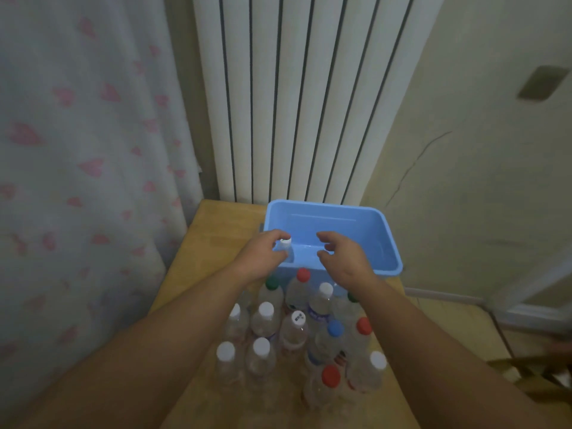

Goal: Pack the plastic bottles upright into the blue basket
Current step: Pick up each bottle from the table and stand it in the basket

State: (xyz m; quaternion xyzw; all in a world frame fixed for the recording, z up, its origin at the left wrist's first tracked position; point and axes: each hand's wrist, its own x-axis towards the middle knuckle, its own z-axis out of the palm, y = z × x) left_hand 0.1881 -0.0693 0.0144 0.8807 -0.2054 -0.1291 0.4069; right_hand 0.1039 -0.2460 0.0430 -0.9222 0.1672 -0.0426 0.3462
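A blue basket stands at the far end of a wooden table. My left hand grips a clear plastic bottle with a white cap, held upright inside the basket's near left corner. My right hand hovers over the basket's near edge with fingers curled apart and nothing in it. Several clear bottles stand upright in a cluster on the table in front of the basket, with white, red, green and blue caps.
A white ribbed radiator rises behind the table. A curtain with pink hearts hangs at the left. A beige wall is at the right, with floor and a dark object at the lower right.
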